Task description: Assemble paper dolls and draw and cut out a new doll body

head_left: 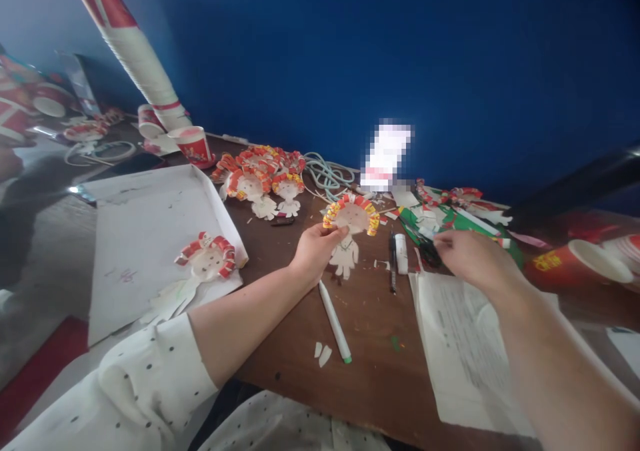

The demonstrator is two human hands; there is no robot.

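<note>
My left hand (317, 254) pinches a paper doll (345, 254) between thumb and fingers. The doll has a round face, a curly rim of red and yellow wrapper pieces for hair, and a small white paper body. At the right, my right hand (473, 261) is closed at the dark handles of a pair of scissors (427, 247), whose blades point away to the upper left; its fingertips are partly hidden. Between my hands lie a black pen (393, 264) and a white glue tube (401, 253). A white marker with a green end (335, 321) rests below my left hand.
More paper dolls (249, 184) are heaped at the back. Another doll (207, 262) lies on a white box lid (135, 237). Paper cups (193, 145) stand back left, others (580, 262) lie at right. Printed sheets (465, 351), a bright phone (387, 157) and a cable (325, 171) are around.
</note>
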